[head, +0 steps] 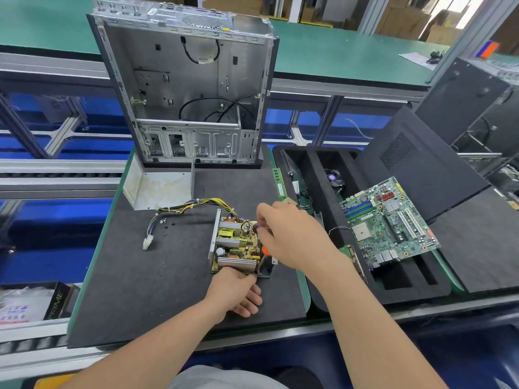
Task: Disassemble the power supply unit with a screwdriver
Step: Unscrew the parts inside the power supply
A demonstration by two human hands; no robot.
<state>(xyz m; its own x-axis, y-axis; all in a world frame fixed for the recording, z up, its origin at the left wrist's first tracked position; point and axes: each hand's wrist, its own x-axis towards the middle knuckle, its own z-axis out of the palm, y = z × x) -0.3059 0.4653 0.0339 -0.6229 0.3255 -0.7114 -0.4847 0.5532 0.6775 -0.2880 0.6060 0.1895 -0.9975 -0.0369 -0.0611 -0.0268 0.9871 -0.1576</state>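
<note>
The opened power supply unit [235, 245] lies on the dark foam mat [157, 276], its yellow circuit board, heat sinks and capacitors exposed. A bundle of yellow and black wires [185, 206] runs from it to a white connector at the left. My left hand [237, 290] grips the unit's near edge, thumb on the front heat sink. My right hand [289, 234] hovers over the unit's right side and holds a screwdriver [265, 250], of which only a bit of orange handle shows. The tip is hidden. The removed metal cover [157, 189] lies behind.
An empty computer case [191, 88] stands upright at the back of the mat. Small screws [164, 221] lie left of the unit. To the right, a black foam tray [323, 192] holds a motherboard [389, 223], a fan and RAM sticks. A black side panel [415, 164] leans behind.
</note>
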